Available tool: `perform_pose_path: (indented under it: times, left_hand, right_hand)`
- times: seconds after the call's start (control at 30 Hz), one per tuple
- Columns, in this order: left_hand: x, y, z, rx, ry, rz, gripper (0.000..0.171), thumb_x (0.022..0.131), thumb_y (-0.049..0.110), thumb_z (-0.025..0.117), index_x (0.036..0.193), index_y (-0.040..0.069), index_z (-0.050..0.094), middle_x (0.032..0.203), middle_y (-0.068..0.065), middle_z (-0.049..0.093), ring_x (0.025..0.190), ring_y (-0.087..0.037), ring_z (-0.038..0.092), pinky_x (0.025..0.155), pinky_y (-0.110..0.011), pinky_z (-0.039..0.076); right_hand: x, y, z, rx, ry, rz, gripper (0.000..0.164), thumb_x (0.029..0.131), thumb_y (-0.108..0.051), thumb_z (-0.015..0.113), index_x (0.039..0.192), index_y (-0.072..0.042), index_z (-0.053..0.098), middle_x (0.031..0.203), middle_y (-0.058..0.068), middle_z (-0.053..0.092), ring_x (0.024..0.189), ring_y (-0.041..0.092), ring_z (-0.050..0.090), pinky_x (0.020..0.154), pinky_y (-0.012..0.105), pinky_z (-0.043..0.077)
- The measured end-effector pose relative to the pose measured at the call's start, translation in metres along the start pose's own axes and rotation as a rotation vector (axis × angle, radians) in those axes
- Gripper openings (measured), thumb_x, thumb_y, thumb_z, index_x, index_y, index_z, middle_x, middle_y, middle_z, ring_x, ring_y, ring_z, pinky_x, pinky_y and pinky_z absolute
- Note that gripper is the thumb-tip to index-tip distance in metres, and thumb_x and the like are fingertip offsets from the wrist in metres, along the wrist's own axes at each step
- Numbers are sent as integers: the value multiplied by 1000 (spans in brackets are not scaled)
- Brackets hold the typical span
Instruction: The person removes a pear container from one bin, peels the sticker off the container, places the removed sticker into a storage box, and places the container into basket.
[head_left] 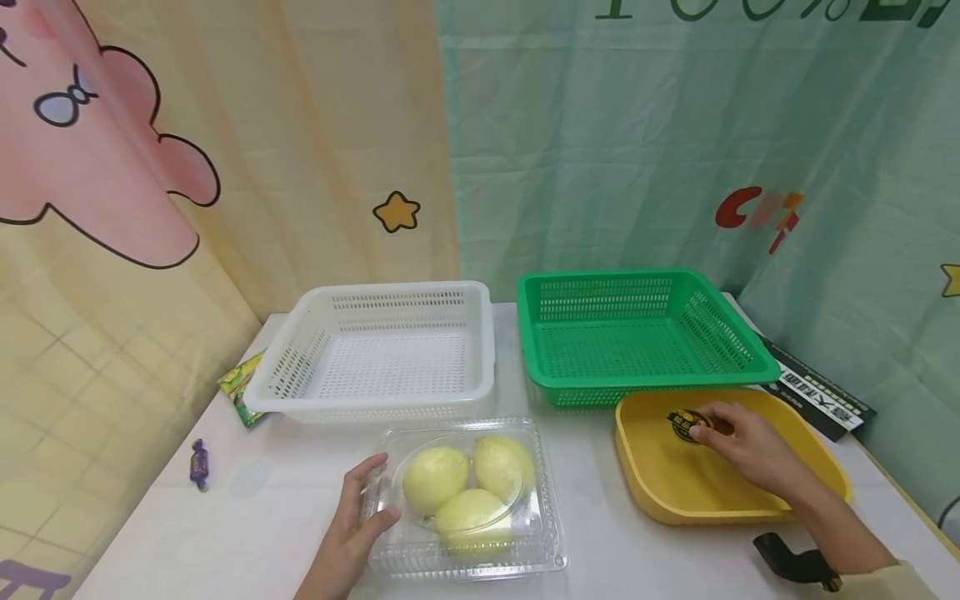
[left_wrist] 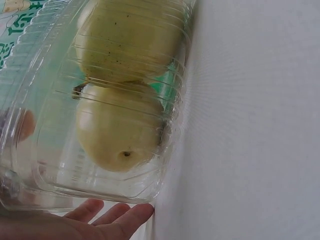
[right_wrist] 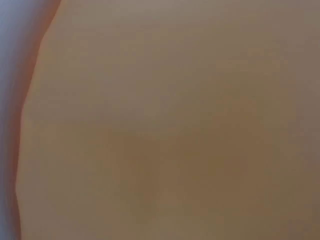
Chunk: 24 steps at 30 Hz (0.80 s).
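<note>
A clear plastic fruit box [head_left: 551,521] with a lid sits at the table's front middle, holding three pale yellow-green pears [head_left: 435,479]. My left hand [head_left: 352,525] grips its left side, thumb over the lid. In the left wrist view, fingertips [left_wrist: 142,212] lie along the box's lower edge, beside a pear [left_wrist: 117,127]. Over the yellow basin [head_left: 645,492], my right hand [head_left: 757,450] pinches a small black item with yellow print [head_left: 682,423], partly hidden by the fingers. A blurred brownish surface fills most of the right wrist view.
Behind the fruit box stands a white slotted basket [head_left: 296,400], with a green one [head_left: 555,383] to its right, close behind the basin. A purple-wrapped candy [head_left: 198,465] and a green-yellow packet [head_left: 242,387] lie at left. A black-and-white printed box [head_left: 817,392] lies at the right edge.
</note>
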<state>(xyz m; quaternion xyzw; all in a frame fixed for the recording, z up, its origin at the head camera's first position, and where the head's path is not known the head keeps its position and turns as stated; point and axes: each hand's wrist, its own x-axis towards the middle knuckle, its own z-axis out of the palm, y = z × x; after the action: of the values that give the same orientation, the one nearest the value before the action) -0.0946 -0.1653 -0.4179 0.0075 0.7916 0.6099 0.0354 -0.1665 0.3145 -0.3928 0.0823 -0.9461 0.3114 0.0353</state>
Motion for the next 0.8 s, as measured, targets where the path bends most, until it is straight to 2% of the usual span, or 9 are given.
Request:
perform_pose_path:
  times: [0.23, 0.5, 0.8]
  left_hand:
    - [0, 0, 0, -4, -1, -5, 64, 88, 13, 54, 143, 22, 23, 149, -17, 23, 135, -46, 30, 103, -69, 28]
    - [0, 0, 0, 4, -6, -14, 63, 89, 13, 53, 144, 22, 22, 149, -17, 22, 135, -47, 29, 102, -70, 28]
    - [0, -1, 0, 18, -1, -1, 63, 89, 14, 54, 144, 22, 23, 149, -17, 22, 134, -46, 31, 101, -71, 29]
  right_hand:
    - [3, 8, 0, 40, -59, 21, 21, 92, -23, 60, 97, -3, 63, 89, 5, 61, 72, -1, 44, 59, 20, 40]
    - [3, 18, 4, 42, -83, 34, 20, 91, -22, 61, 96, -2, 64, 87, 5, 61, 70, -1, 42, 57, 20, 37]
    - [4, 26, 10, 60, -137, -26, 16, 90, -16, 62, 94, -1, 64, 80, 1, 58, 67, -1, 43, 56, 20, 37]
